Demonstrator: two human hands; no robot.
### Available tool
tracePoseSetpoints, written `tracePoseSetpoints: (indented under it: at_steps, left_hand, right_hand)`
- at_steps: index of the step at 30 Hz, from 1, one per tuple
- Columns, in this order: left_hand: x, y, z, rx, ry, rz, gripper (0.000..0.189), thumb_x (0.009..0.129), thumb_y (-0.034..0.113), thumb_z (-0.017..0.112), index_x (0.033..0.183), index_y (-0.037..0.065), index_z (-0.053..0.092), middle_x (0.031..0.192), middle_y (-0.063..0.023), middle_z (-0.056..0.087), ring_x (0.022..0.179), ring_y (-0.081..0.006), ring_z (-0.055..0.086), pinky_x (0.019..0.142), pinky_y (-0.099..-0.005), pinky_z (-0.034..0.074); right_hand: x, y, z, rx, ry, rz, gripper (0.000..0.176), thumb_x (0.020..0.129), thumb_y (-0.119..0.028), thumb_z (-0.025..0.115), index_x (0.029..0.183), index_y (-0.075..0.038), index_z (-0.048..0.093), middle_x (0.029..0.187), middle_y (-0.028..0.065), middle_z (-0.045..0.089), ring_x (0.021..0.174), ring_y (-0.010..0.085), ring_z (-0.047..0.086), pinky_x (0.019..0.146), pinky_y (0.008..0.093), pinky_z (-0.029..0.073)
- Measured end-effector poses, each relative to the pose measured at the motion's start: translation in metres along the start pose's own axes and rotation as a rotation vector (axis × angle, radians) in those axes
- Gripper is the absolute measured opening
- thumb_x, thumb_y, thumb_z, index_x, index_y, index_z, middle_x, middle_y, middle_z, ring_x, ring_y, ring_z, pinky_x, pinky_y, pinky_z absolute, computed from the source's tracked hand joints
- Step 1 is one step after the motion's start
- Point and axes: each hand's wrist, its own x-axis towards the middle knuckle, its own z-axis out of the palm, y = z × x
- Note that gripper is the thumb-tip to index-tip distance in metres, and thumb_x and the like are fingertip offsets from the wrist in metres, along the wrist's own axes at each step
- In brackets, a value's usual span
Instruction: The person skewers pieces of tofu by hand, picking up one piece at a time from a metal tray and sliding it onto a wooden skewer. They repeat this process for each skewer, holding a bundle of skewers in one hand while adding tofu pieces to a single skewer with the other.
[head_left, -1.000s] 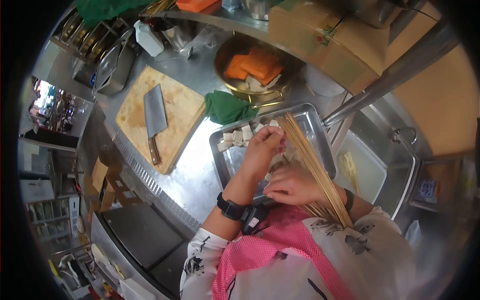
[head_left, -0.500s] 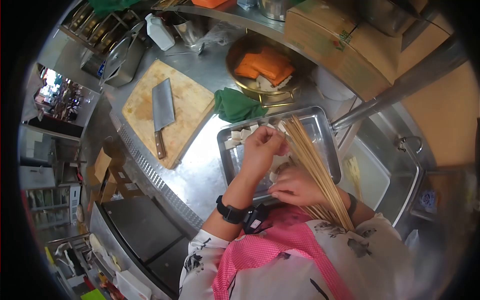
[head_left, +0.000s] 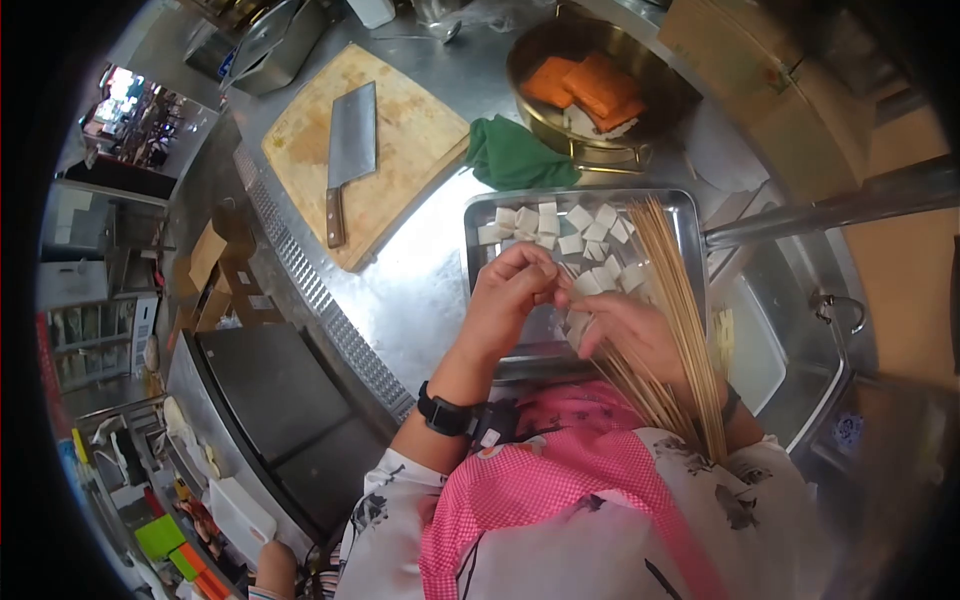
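Observation:
My left hand (head_left: 515,298) is closed in a pinch over a shallow metal tray (head_left: 468,250); what lies between its fingertips is too small to make out. Close beside it, my right hand (head_left: 640,335) is curled, with thin bamboo skewers (head_left: 640,385) running out from under it towards my sleeve. A thicker bundle of bamboo skewers (head_left: 682,310) leans across the back of this hand and over the wrist. A whitish piece (head_left: 577,325) shows by its thumb, partly hidden. Several white cubes (head_left: 570,243), like tofu or root vegetable, lie in the tray beyond both hands.
To the left is a wooden cutting board (head_left: 420,130) with a cleaver (head_left: 353,130) on it. A green cloth (head_left: 515,155) lies behind the tray, beside a brass-coloured pan (head_left: 530,110) holding orange slabs (head_left: 590,88). A metal pipe (head_left: 830,205) and a sink (head_left: 760,330) are at right.
The view has shifted, so the board, pan and tray sit higher in it. My right hand has moved up, its fingers now close to my left fingertips. More white cubes show.

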Motion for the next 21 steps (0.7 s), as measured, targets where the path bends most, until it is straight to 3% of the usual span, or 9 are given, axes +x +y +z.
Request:
tracePoseSetpoints:
  at_steps: [4, 7, 10, 11, 14, 17, 21]
  left_hand:
    - [-0.004, 0.002, -0.005, 0.07, -0.015, 0.031, 0.003, 0.086, 0.008, 0.053, 0.087, 0.005, 0.053, 0.084, -0.0115, 0.061, 0.073, -0.0171, 0.057, 0.069, -0.0292, 0.046]
    - [-0.007, 0.006, -0.009, 0.128, -0.051, 0.041, 0.008, 0.088, 0.011, 0.055, 0.09, 0.003, 0.054, 0.085, -0.0111, 0.062, 0.079, -0.0169, 0.059, 0.072, -0.0287, 0.047]
    - [0.01, -0.005, -0.029, 0.375, -0.06, 0.142, 0.015, 0.09, 0.015, 0.055, 0.096, 0.002, 0.056, 0.091, -0.0107, 0.061, 0.086, -0.0159, 0.058, 0.077, -0.0288, 0.046]
    - [0.017, -0.008, -0.045, 0.679, 0.013, 0.239, 0.021, 0.089, 0.017, 0.057, 0.104, 0.002, 0.056, 0.101, -0.0117, 0.06, 0.095, -0.0215, 0.057, 0.084, -0.0332, 0.045]
    - [0.032, 0.0, -0.076, 1.452, 0.197, 0.547, 0.028, 0.082, 0.014, 0.062, 0.107, 0.003, 0.056, 0.11, -0.0124, 0.058, 0.109, -0.0287, 0.05, 0.095, -0.0421, 0.037]
    - [0.042, -0.019, -0.094, 1.911, 0.29, 0.514, 0.037, 0.074, 0.011, 0.065, 0.109, 0.004, 0.056, 0.11, -0.0129, 0.057, 0.118, -0.0335, 0.043, 0.103, -0.0511, 0.026]
    - [0.057, -0.029, -0.097, 2.075, 0.311, 0.557, 0.039, 0.068, 0.01, 0.066, 0.106, 0.005, 0.057, 0.106, -0.0109, 0.059, 0.122, -0.0319, 0.039, 0.105, -0.0559, 0.019]
  right_hand:
    - [-0.002, -0.009, -0.002, 0.202, 0.024, 0.138, 0.025, 0.094, -0.008, 0.041, 0.116, 0.001, 0.049, 0.074, 0.0076, 0.063, 0.073, 0.0162, 0.062, 0.071, 0.0277, 0.047]
    - [-0.004, 0.004, -0.005, 0.28, 0.05, 0.017, 0.023, 0.093, -0.007, 0.042, 0.11, 0.003, 0.053, 0.072, 0.0072, 0.062, 0.071, 0.0147, 0.061, 0.068, 0.0271, 0.046]
    - [-0.002, -0.003, -0.002, 0.023, -0.112, 0.063, 0.022, 0.092, -0.009, 0.043, 0.107, 0.003, 0.055, 0.069, 0.006, 0.061, 0.066, 0.0135, 0.059, 0.064, 0.0272, 0.045]
    - [-0.002, -0.004, -0.003, 0.019, -0.101, 0.078, 0.022, 0.092, -0.01, 0.044, 0.107, 0.003, 0.055, 0.068, 0.0056, 0.06, 0.065, 0.0131, 0.058, 0.063, 0.0272, 0.045]
    - [-0.002, -0.008, -0.006, 0.027, -0.046, 0.107, 0.022, 0.092, -0.01, 0.045, 0.107, 0.002, 0.056, 0.065, 0.0045, 0.057, 0.061, 0.0123, 0.056, 0.061, 0.0273, 0.044]
    - [-0.003, -0.009, -0.003, 0.053, 0.002, 0.104, 0.022, 0.091, -0.011, 0.046, 0.106, 0.002, 0.056, 0.062, 0.0038, 0.055, 0.06, 0.0122, 0.055, 0.06, 0.0274, 0.044]
    - [-0.001, -0.006, -0.005, -0.014, -0.003, 0.056, 0.022, 0.092, -0.011, 0.045, 0.106, 0.002, 0.056, 0.062, 0.0038, 0.055, 0.059, 0.0124, 0.055, 0.062, 0.0276, 0.043]
